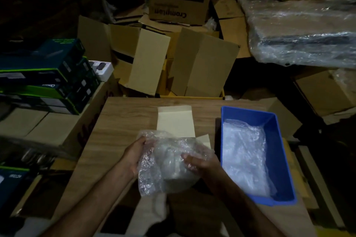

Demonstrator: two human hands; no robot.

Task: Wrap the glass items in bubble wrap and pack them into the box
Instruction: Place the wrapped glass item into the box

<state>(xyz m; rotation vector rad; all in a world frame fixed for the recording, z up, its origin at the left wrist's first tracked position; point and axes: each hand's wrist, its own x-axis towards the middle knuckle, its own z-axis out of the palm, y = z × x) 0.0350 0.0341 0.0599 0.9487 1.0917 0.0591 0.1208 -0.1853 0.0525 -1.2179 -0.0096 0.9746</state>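
Note:
A bundle of clear bubble wrap [165, 161] sits between both hands above the wooden table [119, 121]. A rounded item shows dimly inside it; I cannot tell what it is. My left hand [133, 155] grips the bundle's left side, with the wrap folded over its fingers. My right hand [200, 162] holds the right side, its fingers partly under the film. Just behind the bundle lies a small pale cardboard box [175, 121] with its flaps spread flat. A blue plastic bin [277, 152] to the right holds more bubble wrap [244, 152].
Stacked dark product boxes [48, 77] stand at the left. Open brown cartons [173, 59] crowd behind the table. A large plastic-wrapped bundle [300, 29] lies at the back right. The room is dim.

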